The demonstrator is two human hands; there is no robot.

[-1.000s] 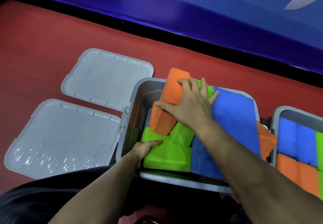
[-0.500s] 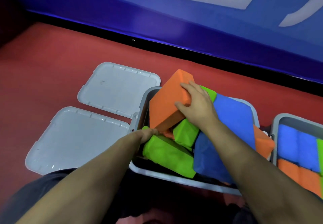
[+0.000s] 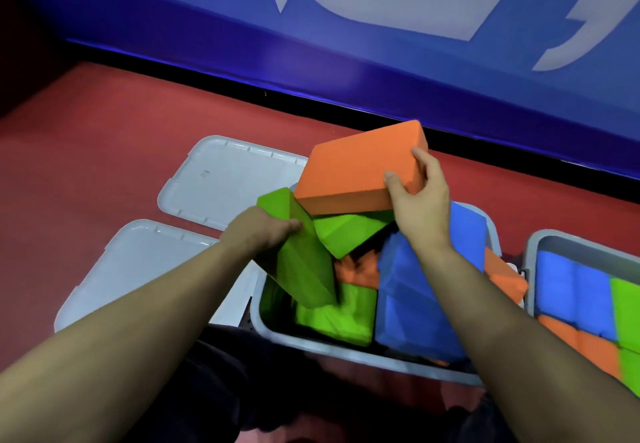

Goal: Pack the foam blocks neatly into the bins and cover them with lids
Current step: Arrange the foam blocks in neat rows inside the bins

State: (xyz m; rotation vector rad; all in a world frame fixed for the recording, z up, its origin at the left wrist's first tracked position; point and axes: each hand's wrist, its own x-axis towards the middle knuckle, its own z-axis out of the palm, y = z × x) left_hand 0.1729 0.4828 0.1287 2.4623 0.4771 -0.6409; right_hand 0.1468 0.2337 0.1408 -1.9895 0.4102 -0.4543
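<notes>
From the head camera, the grey bin (image 3: 263,307) in the middle of the red floor (image 3: 104,152) serves as the landmark. The right hand (image 3: 420,197) grasps an orange foam block (image 3: 353,169) by its right end, thumb on top and fingers curled round the far edge, holding it tilted above the bin's far side. The left hand (image 3: 266,228) grips a green foam block (image 3: 301,262) that leans steeply up out of the bin's left side. Inside the bin lie a second green block (image 3: 346,235) under the orange one, a third green block (image 3: 339,314) at the near side, a blue block (image 3: 412,304) on the right and crumpled orange foam (image 3: 356,269) in the middle. Left of the bin two grey lids (image 3: 225,179) (image 3: 138,269) lie flat on the floor. Right of the bin stands another bin (image 3: 533,252), holding blue, orange and green blocks set flat side by side.
</notes>
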